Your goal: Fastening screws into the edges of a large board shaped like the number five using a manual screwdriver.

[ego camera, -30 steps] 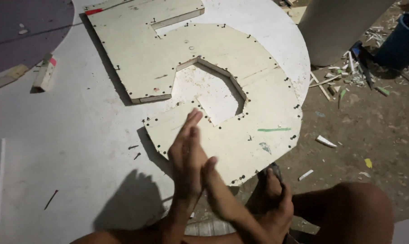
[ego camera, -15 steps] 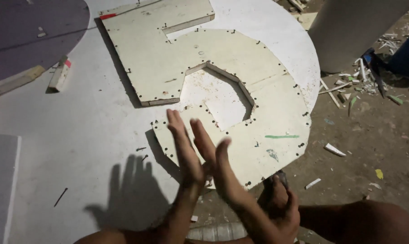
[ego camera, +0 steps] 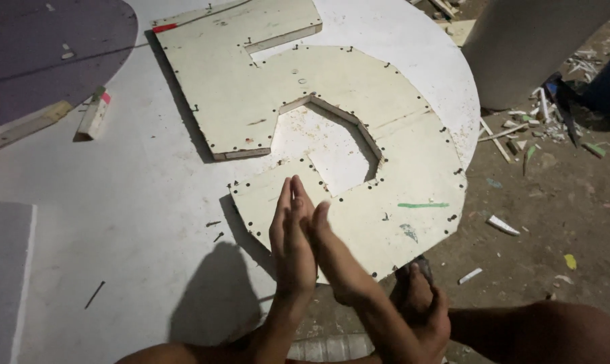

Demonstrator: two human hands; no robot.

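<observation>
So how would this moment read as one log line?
left hand | pressed to right hand | empty | above cutout board | on white table

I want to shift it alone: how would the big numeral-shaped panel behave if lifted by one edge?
The numeral-shaped panel looks flat and stiff, so it probably wouldn't flop. It's broad, so likely awkward one-handed. Nails studding its edges might snag.

One camera only, worn on the head, looks steeply down and forward at the white round board [ego camera: 116, 202] from near; no second view shares the scene.
</observation>
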